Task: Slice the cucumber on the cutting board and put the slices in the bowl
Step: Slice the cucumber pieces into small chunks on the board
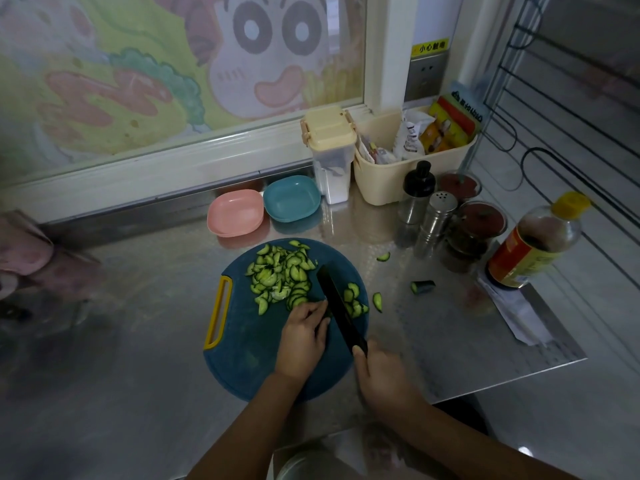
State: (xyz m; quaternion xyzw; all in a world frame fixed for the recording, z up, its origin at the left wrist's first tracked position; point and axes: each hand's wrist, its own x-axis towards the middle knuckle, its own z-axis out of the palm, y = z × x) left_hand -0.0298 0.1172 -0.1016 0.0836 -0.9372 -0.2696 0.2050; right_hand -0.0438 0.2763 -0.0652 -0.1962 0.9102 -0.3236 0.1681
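Note:
A round blue cutting board (242,344) with a yellow handle lies on the steel counter. A heap of half-moon cucumber slices (280,271) covers its far part, and a few more slices (355,301) lie right of the blade. My right hand (381,375) grips the handle of a black knife (334,299), whose blade points away across the board. My left hand (304,334) rests on the board with fingers curled beside the blade, at the near edge of the heap. A pink bowl (235,213) and a blue bowl (291,197) stand behind the board.
Stray cucumber bits (422,286) lie on the counter right of the board. Shakers (438,213), jars, a sauce bottle (530,240), a cream basket (384,181) and a lidded container (329,154) crowd the back right. The counter edge drops off at the right.

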